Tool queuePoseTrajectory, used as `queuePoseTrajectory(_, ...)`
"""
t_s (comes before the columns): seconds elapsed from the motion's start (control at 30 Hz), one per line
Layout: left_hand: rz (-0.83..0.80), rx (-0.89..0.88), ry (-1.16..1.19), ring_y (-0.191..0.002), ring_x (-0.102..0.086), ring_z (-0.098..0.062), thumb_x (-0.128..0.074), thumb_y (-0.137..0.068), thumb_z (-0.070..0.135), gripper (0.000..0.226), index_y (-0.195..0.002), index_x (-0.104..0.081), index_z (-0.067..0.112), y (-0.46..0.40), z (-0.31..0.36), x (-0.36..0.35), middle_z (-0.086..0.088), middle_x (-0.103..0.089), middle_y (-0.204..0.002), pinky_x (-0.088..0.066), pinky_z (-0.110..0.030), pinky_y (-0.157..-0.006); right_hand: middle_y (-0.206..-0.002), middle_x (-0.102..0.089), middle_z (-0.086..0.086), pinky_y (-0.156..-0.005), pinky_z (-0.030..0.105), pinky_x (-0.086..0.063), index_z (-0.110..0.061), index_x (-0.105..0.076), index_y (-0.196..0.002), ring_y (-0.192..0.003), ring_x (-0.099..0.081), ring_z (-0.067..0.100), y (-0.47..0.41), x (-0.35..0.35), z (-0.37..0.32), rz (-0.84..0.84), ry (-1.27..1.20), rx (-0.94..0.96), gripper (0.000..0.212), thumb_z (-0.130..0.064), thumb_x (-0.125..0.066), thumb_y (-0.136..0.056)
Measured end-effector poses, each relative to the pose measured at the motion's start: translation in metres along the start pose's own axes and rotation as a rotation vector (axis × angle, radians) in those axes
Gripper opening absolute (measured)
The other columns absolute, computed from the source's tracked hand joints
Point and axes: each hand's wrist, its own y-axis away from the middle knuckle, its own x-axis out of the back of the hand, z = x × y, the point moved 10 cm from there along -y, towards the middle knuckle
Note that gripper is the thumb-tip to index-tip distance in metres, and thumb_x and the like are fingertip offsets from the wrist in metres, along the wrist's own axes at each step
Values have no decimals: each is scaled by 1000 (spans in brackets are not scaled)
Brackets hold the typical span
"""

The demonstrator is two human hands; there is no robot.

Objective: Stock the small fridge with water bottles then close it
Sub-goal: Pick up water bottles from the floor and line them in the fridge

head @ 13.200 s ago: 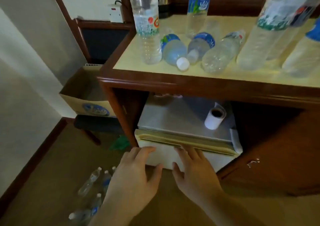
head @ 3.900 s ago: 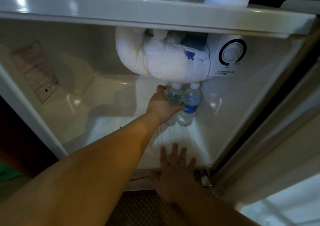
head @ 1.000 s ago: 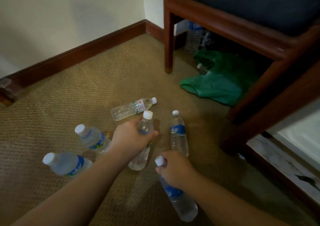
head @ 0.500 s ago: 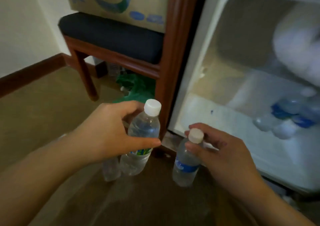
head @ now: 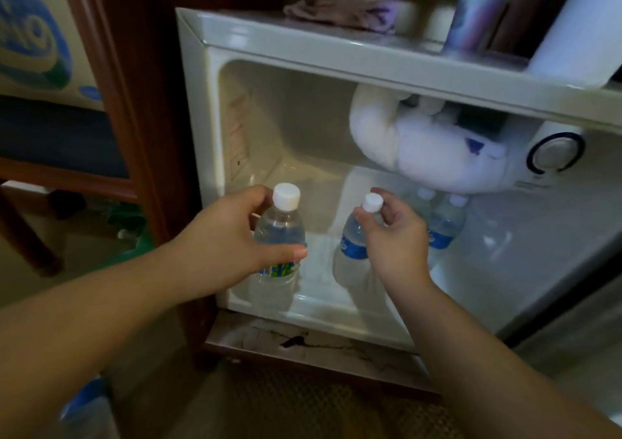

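Your left hand (head: 232, 240) grips a green-labelled bottle (head: 281, 236) at the open fridge (head: 202, 129) front. Your right hand (head: 393, 236) pinches a blue-labelled bottle (head: 353, 246) by the neck. Two stocked bottles (head: 444, 223) stand far right inside.

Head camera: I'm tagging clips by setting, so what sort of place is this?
Probably a hotel or guest room, though I can't be sure: a small fridge sits inside a dark wooden cabinet, with carpet below and an upholstered chair alongside.
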Motion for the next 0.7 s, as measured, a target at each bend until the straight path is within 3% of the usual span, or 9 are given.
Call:
queuePoseTrajectory(0.1, 16, 12, -2, -101, -67, 1, -87, -66, 58, 65, -122, -61, 37, -18, -8, -15, 21, -70, -112, -58, -33, -91, -110, -73, -12, -102, 43, -54, -42, -65, -108, -106, -69, 13, -28, -3, 11, 17, 58, 34, 26, -26, -75, -91)
queuePoseTrajectory(0.27, 124, 22, -50, -97, -64, -4, -88, -67, 56, 66, -121, -63, 27, -40, -16, -19, 16, -67, -108, -52, -26, -81, -105, -71, -4, -99, 42, -54, -23, -68, -112, -100, -66, 18, -69, -12, 19, -5, 198, 105, 19, -22, -73, -93)
queuePoseTrajectory(0.37, 169, 18, -52, -84, -57, 4, -89, -67, 52, 62, -116, -62, 25, -49, -18, -20, 20, -60, -95, -39, -13, -67, -107, -68, -6, -96, 35, -52, -20, -68, -112, -103, -64, 17, -84, -16, 17, -10, 271, 138, 18, -23, -71, -94)
queuePoseTrajectory(0.47, 173, 21, -59, -92, -61, -4, -89, -67, 54, 67, -122, -63, 24, -54, -22, -26, 15, -65, -105, -43, -17, -71, -105, -61, -6, -89, 25, -41, -15, -66, -109, -103, -59, 16, -94, -16, 14, -3, 340, 140, 16, -24, -68, -97)
queuePoseTrajectory(0.57, 158, 22, -60, -98, -65, -8, -89, -67, 55, 68, -122, -64, 24, -57, -26, -35, 12, -69, -110, -48, -22, -78, -105, -58, -5, -89, 22, -36, -14, -64, -114, -105, -58, 17, -100, -16, 16, -2, 369, 95, 19, -24, -66, -98)
queuePoseTrajectory(0.7, 145, 35, -16, -88, -62, 2, -90, -71, 45, 56, -115, -62, 24, -63, -30, -46, 19, -64, -98, -38, -7, -66, -126, -66, 7, -93, 21, -34, -11, -60, -133, -121, -59, 26, -99, -12, 14, 11, 404, 80, 37, -23, -65, -99)
